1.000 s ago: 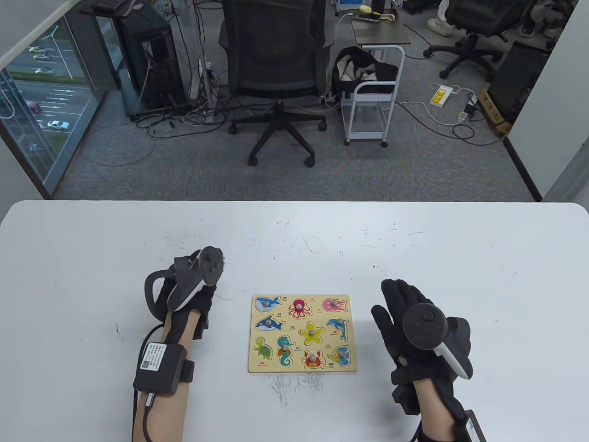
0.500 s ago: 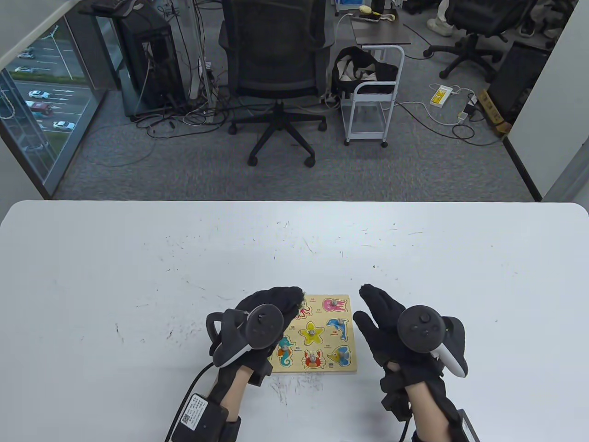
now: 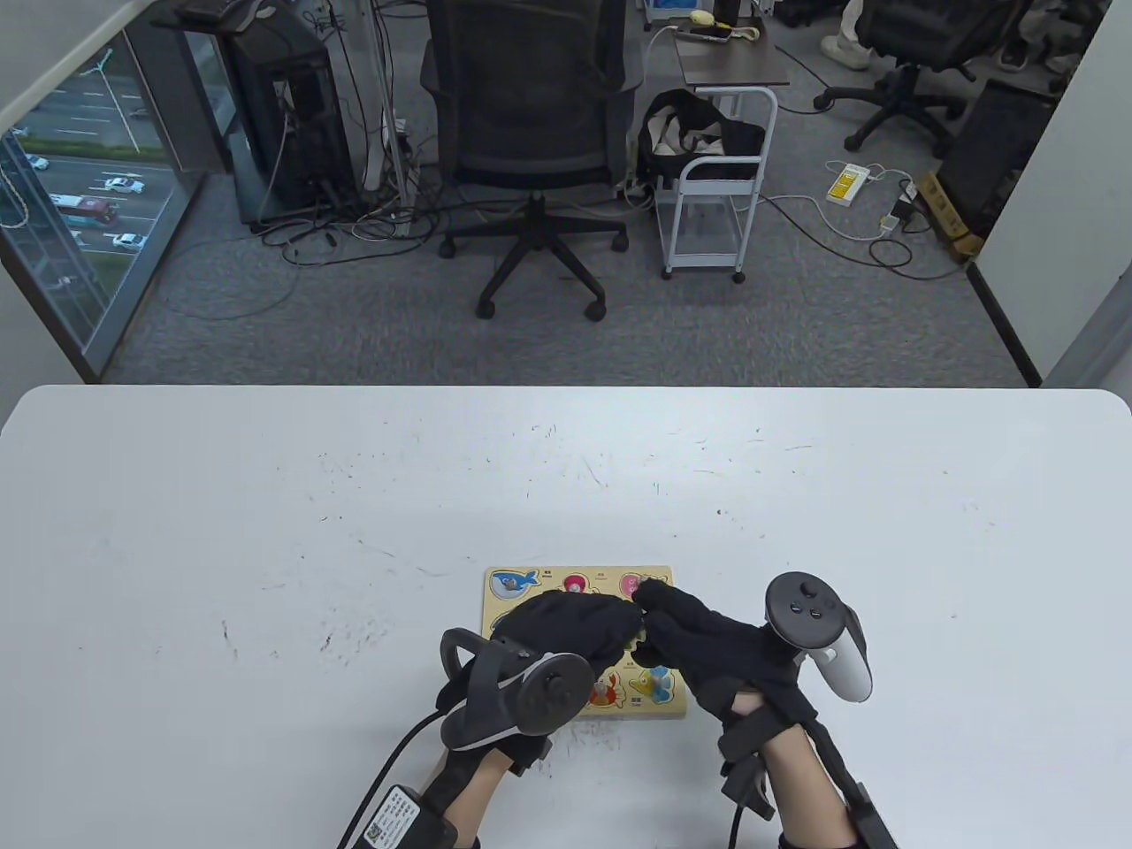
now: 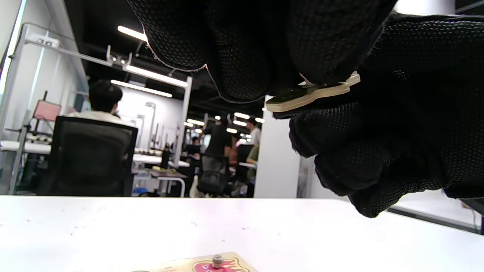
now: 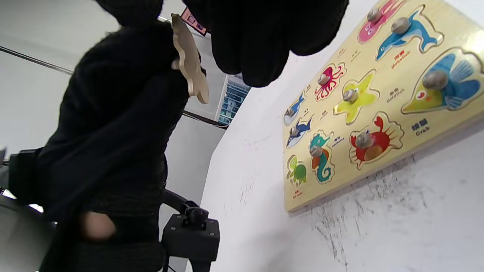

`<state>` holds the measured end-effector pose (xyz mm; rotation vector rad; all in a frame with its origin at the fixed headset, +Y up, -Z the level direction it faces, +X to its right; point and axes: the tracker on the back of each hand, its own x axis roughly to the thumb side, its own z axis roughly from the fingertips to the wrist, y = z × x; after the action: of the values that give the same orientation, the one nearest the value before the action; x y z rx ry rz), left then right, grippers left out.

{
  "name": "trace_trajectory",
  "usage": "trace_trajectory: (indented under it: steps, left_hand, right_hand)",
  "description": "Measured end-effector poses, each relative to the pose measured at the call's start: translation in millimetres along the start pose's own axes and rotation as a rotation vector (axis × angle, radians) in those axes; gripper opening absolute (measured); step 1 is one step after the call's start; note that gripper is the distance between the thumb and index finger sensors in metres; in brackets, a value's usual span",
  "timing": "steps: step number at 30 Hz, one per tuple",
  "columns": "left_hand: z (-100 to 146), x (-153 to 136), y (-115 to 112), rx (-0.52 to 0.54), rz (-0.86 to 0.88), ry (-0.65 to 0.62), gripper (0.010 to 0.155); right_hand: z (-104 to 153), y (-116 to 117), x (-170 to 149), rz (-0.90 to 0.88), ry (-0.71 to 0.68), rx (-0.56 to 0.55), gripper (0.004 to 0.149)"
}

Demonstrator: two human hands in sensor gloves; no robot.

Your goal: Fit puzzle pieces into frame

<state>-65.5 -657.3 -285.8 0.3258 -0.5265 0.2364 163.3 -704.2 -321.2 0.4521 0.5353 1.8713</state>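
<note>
The wooden puzzle frame (image 3: 553, 576) lies flat near the table's front edge, with sea-animal pieces with pegs sitting in it. My left hand (image 3: 575, 623) hovers over its middle and pinches a thin wooden piece (image 4: 314, 93) with a green top, lifted clear of the board. The same piece (image 5: 189, 60) shows its bare underside in the right wrist view. My right hand (image 3: 699, 637) reaches in from the right, fingers relaxed and close to the left fingertips, holding nothing. The turtle spot (image 5: 297, 172) at the frame's (image 5: 340, 179) near left corner shows no peg.
The white table (image 3: 265, 531) is scuffed and marked. Beyond its far edge stand an office chair (image 3: 531, 133) and a white cart (image 3: 721, 177). People sit and stand in the background of the left wrist view.
My left hand came from the left of the table onto the frame and now holds a piece above it. My right hand slid left to meet it over the board.
</note>
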Motion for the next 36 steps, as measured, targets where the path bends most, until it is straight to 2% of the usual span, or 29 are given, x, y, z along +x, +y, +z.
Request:
trace_trajectory:
  steps: [9, 14, 18, 22, 25, 29, 33, 36]
  left_hand:
    - [0.3, -4.1, -3.4, -0.011, 0.066, 0.01, 0.047]
    - [0.1, -2.2, -4.8, -0.018, 0.042, 0.007, 0.048]
    - [1.6, -3.1, 0.9, -0.012, 0.082, 0.039, 0.053]
    - [5.1, -8.8, 7.3, 0.039, 0.112, 0.142, 0.053]
    - [5.2, -10.4, 5.5, 0.033, 0.142, 0.19, 0.049]
    - [4.8, -7.2, 2.1, 0.038, 0.126, 0.226, 0.048]
    - [5.8, -5.3, 1.2, 0.06, 0.094, 0.253, 0.049]
    - [6.3, -5.8, 1.0, 0.059, 0.09, 0.277, 0.05]
  right_hand:
    - [-4.6, 1.6, -5.6, -0.077, 0.014, 0.051, 0.056]
    - [-2.6, 3.7, -0.1, 0.018, 0.059, -0.014, 0.052]
    - [-1.0, 1.8, -0.7, 0.026, 0.067, -0.059, 0.05]
    - [3.4, -2.2, -1.0, 0.018, 0.063, -0.146, 0.05]
    - [6.3, -0.9, 2.1, 0.027, 0.049, -0.2, 0.05]
    - [9.9, 7.9, 13.1, 0.119, 0.025, -0.27, 0.051]
    - [10.4, 17.1, 21.6, 0.191, 0.005, -0.27, 0.052]
    - [8.3, 22.8, 23.6, 0.181, -0.029, -0.218, 0.055]
